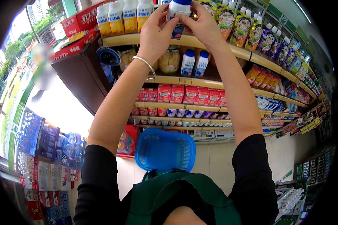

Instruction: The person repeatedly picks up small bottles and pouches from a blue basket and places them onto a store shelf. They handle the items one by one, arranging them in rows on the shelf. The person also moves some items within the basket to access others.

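At the top shelf's height, a white bottle with a blue cap and a dark blue lower label [177, 33] is held between both hands. My left hand [154, 33] grips its left side, and a silver bangle circles that wrist. My right hand [206, 28] closes on the other side, thumbs nearly meeting across the front. Just left of the bottle, a row of white-and-yellow bottles [129, 17] stands on the top shelf [125, 39]. One tier lower, two similar blue-capped bottles [194, 63] stand side by side, right of a jar of pale round food [169, 60].
A blue plastic basket [193, 150] sits on the floor by my body. Colourful spouted pouches [241, 30] line the top shelf at right. Pink boxes [189, 95] fill a lower tier. Red cartons [77, 23] are stacked at left, with bottled-drink packs [69, 146] below.
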The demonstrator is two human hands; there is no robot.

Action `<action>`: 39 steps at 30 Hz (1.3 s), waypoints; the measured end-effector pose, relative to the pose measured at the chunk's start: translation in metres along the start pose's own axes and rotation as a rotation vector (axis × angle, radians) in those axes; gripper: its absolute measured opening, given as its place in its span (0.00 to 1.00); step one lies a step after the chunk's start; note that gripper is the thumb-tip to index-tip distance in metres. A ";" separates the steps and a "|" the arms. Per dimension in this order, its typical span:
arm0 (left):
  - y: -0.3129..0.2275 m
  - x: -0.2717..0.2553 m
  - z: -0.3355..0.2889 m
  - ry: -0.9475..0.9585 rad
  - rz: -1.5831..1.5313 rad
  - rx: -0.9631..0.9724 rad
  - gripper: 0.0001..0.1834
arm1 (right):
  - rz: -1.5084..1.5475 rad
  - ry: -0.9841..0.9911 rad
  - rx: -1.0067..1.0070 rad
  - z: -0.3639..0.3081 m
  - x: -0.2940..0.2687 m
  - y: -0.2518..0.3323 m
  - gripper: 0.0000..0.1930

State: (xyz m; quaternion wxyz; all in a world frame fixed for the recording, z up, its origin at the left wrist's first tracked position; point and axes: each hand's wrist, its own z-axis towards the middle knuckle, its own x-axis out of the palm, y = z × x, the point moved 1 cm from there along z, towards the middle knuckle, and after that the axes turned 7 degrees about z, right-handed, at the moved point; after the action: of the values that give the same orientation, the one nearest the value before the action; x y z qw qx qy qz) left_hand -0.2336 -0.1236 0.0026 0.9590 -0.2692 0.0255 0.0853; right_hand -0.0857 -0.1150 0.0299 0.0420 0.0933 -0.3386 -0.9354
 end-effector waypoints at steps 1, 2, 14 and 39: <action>-0.012 -0.004 -0.015 0.050 -0.024 -0.041 0.25 | 0.163 -0.006 0.107 -0.019 0.010 0.004 0.17; -0.015 -0.007 -0.030 0.078 -0.008 -0.073 0.25 | -0.098 0.020 -0.022 -0.026 -0.006 -0.004 0.25; 0.058 -0.020 -0.296 0.340 0.054 -0.661 0.30 | -0.121 0.177 0.552 -0.277 0.053 -0.107 0.31; 0.247 0.022 -0.707 0.581 0.517 -1.158 0.30 | -0.303 0.316 1.057 -0.643 0.168 -0.370 0.27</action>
State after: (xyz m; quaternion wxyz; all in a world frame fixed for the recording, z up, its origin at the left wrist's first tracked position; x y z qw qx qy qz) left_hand -0.2577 -0.2809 -0.7294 0.5642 -0.7345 0.2946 0.2354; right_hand -0.1253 -0.2576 -0.7166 -0.0950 0.2880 -0.7327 -0.6093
